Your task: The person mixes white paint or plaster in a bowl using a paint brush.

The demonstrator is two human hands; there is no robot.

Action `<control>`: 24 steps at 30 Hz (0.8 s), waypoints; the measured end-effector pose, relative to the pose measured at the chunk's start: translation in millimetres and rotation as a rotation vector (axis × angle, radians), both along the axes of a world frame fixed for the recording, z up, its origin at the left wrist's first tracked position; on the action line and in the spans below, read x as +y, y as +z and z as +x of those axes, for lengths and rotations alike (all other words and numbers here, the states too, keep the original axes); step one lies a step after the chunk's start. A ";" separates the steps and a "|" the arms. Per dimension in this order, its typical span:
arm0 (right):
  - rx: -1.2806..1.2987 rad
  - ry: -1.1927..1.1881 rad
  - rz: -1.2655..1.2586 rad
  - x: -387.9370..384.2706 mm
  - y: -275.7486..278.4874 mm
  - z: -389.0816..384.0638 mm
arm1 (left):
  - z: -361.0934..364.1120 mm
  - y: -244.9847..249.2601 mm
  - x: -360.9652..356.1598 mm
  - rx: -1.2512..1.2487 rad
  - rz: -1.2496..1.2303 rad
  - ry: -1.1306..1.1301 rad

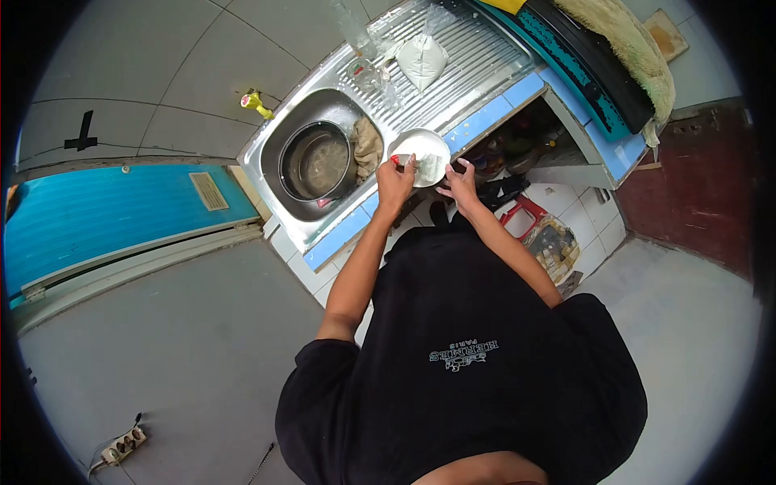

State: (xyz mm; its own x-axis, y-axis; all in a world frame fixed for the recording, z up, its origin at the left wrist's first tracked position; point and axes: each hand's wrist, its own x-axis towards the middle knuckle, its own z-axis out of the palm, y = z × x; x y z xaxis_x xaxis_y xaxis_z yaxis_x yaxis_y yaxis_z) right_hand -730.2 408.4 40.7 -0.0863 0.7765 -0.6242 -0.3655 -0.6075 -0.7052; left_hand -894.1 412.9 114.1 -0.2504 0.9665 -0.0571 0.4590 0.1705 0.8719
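Note:
A white round bowl (437, 145) is at the front edge of the sink counter, with whitish contents inside. My left hand (395, 183) is at the bowl's left side, fingers closed over a small item with a red part and a pale part that reaches over the bowl. I cannot make out what this item is. On the other side, my right hand (461, 184) has thumb and fingers around the bowl's lower right rim. Behind the bowl, a clear plastic bag of white powder (422, 61) stands on the ribbed drainboard (477, 52).
A dark pot (317, 162) with cloudy water sits in the steel sink (267, 153), beside a crumpled brown cloth (368, 147). A yellow tap (257, 103) is on the wall. Clear glassware (365, 74) stands behind the sink. A red stool (524, 217) is below the counter.

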 end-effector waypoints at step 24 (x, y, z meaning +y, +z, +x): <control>-0.181 0.156 0.075 -2.6 16.3 7.1 | -15.8 35.5 -3.8 0.294 0.326 -0.103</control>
